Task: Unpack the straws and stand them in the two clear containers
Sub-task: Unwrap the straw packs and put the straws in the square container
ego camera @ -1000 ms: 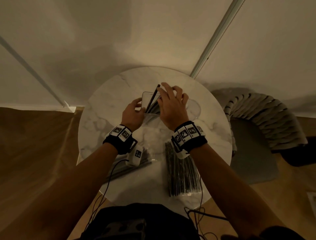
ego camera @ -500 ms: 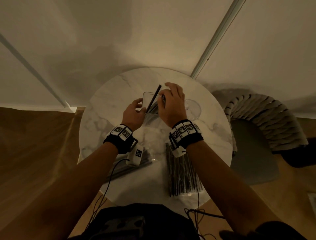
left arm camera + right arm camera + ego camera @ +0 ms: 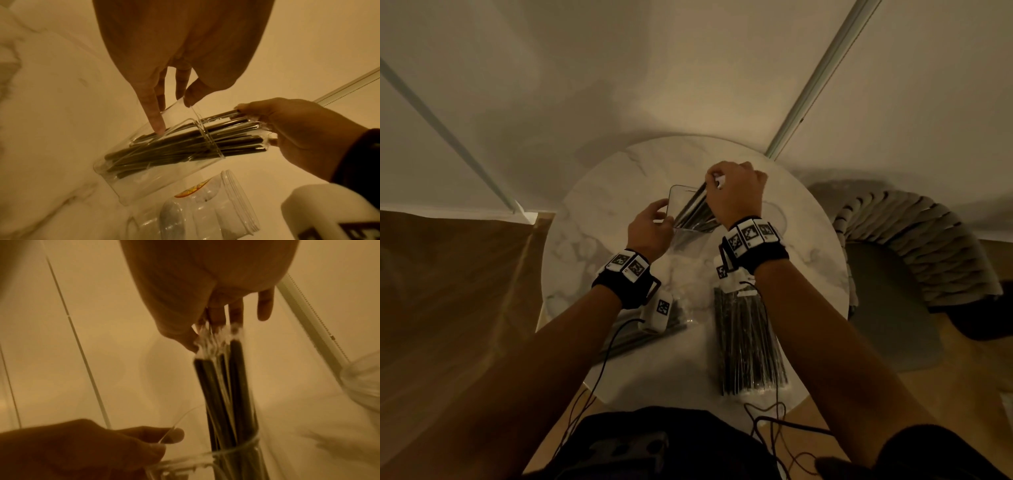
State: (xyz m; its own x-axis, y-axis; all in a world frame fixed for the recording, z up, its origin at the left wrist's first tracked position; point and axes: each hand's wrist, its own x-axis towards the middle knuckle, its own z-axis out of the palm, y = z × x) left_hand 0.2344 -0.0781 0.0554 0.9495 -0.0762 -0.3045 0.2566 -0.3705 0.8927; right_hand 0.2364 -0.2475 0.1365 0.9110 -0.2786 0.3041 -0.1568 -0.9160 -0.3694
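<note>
Standing on the marble counter (image 3: 599, 219), one clear container (image 3: 156, 164) is steadied at its rim by the left hand (image 3: 650, 233). Dark wrapped straws (image 3: 226, 386) inside it are pinched at their tops by the right hand (image 3: 736, 192). A second container (image 3: 216, 209) sits just beside; a straw bundle (image 3: 750, 346) lies nearer.

Black straws (image 3: 697, 209) in my clear container (image 3: 681, 202); white grey-veined marble surface (image 3: 585, 246); black wristbands (image 3: 626, 287) bearing black-and-white square markers.
</note>
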